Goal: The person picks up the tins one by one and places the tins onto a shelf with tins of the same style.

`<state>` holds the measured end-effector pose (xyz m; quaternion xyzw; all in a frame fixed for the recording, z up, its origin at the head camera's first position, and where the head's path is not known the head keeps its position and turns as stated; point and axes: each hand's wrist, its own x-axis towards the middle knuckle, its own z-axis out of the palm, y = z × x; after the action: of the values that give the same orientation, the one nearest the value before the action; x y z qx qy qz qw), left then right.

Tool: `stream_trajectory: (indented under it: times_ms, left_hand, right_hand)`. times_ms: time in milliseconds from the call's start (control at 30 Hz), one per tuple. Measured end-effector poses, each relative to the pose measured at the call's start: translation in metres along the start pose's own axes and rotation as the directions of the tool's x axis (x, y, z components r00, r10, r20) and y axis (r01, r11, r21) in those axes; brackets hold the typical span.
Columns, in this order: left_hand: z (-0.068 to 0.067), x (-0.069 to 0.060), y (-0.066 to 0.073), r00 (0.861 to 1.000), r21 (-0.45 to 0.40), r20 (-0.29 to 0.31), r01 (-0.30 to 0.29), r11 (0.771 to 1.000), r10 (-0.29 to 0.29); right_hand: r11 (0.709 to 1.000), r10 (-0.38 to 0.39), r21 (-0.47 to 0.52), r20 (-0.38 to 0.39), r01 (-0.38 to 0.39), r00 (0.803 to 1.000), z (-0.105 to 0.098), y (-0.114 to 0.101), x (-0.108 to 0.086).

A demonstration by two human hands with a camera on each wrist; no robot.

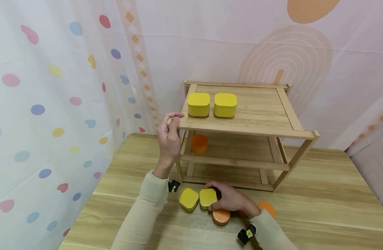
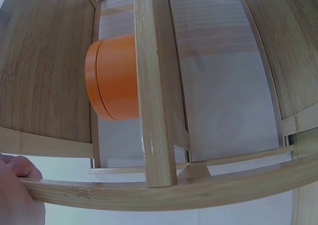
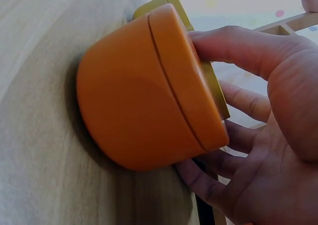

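spanning a yellow box in front of the rack, the right hand is nearest, its grip unclear; the left hand clamps the rack's upper left edge.

The 4 boxes are plain yellow, and the tubs are orange. The wooden shelf and table show tan grain. Pink, blue, red and yellow spots dot the white curtain.
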<state>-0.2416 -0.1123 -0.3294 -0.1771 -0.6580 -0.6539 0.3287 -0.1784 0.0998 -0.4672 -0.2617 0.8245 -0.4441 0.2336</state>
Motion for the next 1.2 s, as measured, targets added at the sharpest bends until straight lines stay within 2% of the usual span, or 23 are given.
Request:
stream_trajectory:
  times_ms: [333, 867, 1200]
  left_hand:
    - [-0.0006, -0.0011, 0.0005, 1.0, -0.001, -0.005, 0.006, 1.0, -0.006]
    - [0.0005, -0.0003, 0.0016, 1.0, 0.007, -0.003, 0.002, 1.0, -0.002]
    - [0.0001, -0.0005, 0.0009, 1.0, 0.021, -0.001, 0.005, 1.0, -0.005]
  right_hand:
    - [1.0, -0.022, 0.0, 0.006, 0.022, 1.0, 0.0013, 0.0022, 0.0004]
    - [1.0, -0.013, -0.006, -0.029, 0.013, 0.999, -0.0044, -0.0036, -0.0016]
    - [0.999, -0.031, 0.036, -0.046, 0.033, 0.998, -0.0081, -0.0053, -0.0054]
